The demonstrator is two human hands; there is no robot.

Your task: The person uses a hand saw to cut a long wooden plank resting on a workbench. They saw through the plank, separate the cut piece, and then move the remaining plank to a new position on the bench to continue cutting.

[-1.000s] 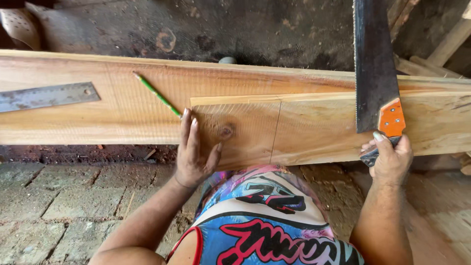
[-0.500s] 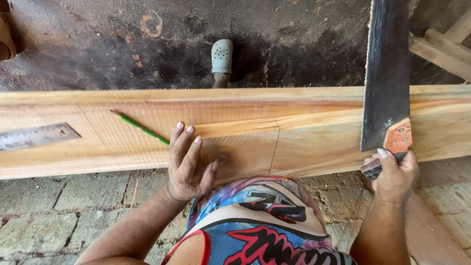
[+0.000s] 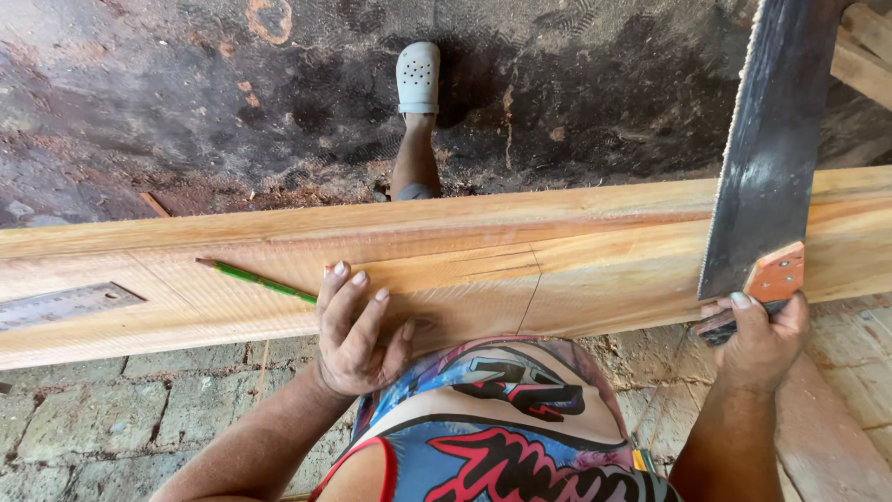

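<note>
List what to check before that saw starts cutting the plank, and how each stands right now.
1. Plank held down: ok, the left hand lies flat on it and a knee presses its near edge.
2. Saw gripped: ok, the right hand is closed on the handle.
3. Cut line visible: ok, a pencil line crosses the plank.
4. Blade on the line: not ok, the saw sits well right of it.
5. Fingers away from the teeth: ok.
6. Pencil and ruler out of the way: ok, both lie left of the hand.
</note>
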